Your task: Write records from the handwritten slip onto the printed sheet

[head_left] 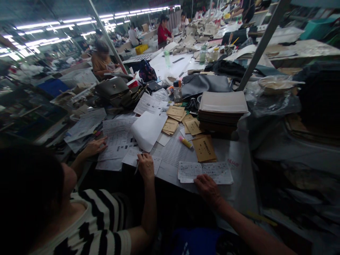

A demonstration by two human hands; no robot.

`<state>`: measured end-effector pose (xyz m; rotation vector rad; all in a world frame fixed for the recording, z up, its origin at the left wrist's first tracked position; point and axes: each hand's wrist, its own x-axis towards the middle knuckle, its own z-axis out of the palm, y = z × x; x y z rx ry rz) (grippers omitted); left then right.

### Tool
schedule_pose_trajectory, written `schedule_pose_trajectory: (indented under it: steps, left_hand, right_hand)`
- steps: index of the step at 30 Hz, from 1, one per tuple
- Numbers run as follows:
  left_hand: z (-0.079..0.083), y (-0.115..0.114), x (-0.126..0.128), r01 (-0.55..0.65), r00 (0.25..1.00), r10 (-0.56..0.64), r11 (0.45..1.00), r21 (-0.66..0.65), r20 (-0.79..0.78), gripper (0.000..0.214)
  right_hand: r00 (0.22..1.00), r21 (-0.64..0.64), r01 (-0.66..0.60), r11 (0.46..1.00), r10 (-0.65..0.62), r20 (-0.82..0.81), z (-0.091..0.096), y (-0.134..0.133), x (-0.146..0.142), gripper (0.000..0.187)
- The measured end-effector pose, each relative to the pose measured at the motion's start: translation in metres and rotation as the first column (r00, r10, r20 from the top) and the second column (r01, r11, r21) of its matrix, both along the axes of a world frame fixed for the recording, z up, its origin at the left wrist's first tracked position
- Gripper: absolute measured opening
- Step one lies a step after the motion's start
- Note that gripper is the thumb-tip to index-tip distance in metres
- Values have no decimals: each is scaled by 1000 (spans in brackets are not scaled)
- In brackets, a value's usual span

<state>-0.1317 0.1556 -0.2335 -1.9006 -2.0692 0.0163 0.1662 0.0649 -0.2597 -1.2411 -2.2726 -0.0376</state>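
An open notebook (pixel 217 171) with handwritten pages lies at the table's near edge. My right hand (pixel 208 187) reaches in from the lower right, its bent fingers closed on the notebook's lower edge. My left hand is out of view. Just beyond the notebook are a stack of brown envelopes (pixel 204 148) with dark print and a glue stick (pixel 185 142) with a pink cap. A printed sheet (pixel 172 152) lies left of them.
Close on my left sits a co-worker in a striped shirt (pixel 101 216), one hand (pixel 146 165) holding a pen, the other (pixel 95 147) beside printed papers (pixel 118 141). A tall stack of flat sheets (pixel 223 102) stands right, near a metal post (pixel 261 46). A glass jar (pixel 177 92) stands behind the envelopes.
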Motion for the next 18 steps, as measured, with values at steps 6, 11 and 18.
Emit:
schedule_pose_trajectory:
  steps: [6, 11, 18]
  left_hand:
    - [4, 1, 1, 6, 998, -6, 1000, 1, 68, 49]
    - [12, 0, 5, 2, 997, 2, 999, -48, 84, 48]
    - [0, 3, 1, 97, 967, -40, 970, -222, 252, 54]
  right_hand:
    - [999, 1, -24, 1000, 24, -28, 8, 1, 2, 18]
    - [999, -14, -33, 999, 33, -13, 4, 0, 4, 17]
    - [999, -8, -36, 999, 36, -9, 3, -3, 6, 18]
